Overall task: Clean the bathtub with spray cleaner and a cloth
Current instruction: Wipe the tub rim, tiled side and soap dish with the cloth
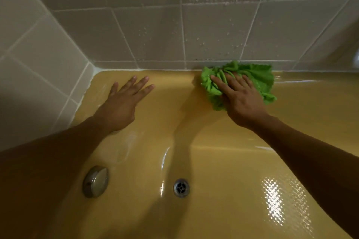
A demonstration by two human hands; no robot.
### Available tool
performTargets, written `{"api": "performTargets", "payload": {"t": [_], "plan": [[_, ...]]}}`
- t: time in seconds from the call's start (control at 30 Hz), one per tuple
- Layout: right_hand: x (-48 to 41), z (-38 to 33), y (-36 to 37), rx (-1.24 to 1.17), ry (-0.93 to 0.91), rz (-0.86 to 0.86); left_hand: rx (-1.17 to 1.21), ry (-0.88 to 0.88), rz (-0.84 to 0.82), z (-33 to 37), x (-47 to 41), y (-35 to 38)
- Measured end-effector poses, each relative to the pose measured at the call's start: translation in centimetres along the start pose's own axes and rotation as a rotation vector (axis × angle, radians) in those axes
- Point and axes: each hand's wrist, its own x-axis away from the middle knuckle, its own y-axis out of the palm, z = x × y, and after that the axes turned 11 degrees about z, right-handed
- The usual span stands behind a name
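— What takes up most of the view?

— A glossy mustard-yellow enamel bathtub [213, 141], seen from above, with light glinting off its floor at lower right. Behind it and to the left stands a wall of pale grey square ceramic tiles [155, 31] with white grout. Small water droplets [202, 42] cling to the tiles just above the tub's far rim.

— And the cloth?

— A crumpled bright green cloth [258, 77] lies on the tub's far rim, its upper edge touching the foot of the tiled wall, right of centre.

— Who has it?

— The right hand [240, 99] lies palm down on top of it, fingers spread and fairly straight, pressing it against the enamel. A couple of fingertips sink into the folds, so I cannot see them.

— The other hand?

— The left hand [124, 101] is flat and wide, fingers splayed, laid on the tub's sloping inner wall near the left corner. It holds nothing. Both forearms are bare.

— Anything smaller?

— A round, dull silver metal overflow cover [95, 181] sits on the near left slope. Just to its right, on the tub floor, is a small round chrome drain [181, 187] with a cross-shaped grate.
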Motion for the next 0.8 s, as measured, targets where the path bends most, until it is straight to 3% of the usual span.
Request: {"api": "performTargets", "payload": {"t": [0.27, 0.6, 0.8], "plan": [[-1.1, -1.4, 0.4, 0.044, -0.063, -0.045, -0.091, 0.146, 0.046, -2.3, 2.4, -0.2], [-3.3, -3.7, 1.4, 0.016, -0.210, -0.078, -0.133, 0.135, 0.067, -2.1, 2.2, 0.1], [-1.2, -1.1, 1.1, -0.001, -0.122, -0.030, -0.159, 0.134, 0.060, -2.2, 1.6, 0.1]]}}
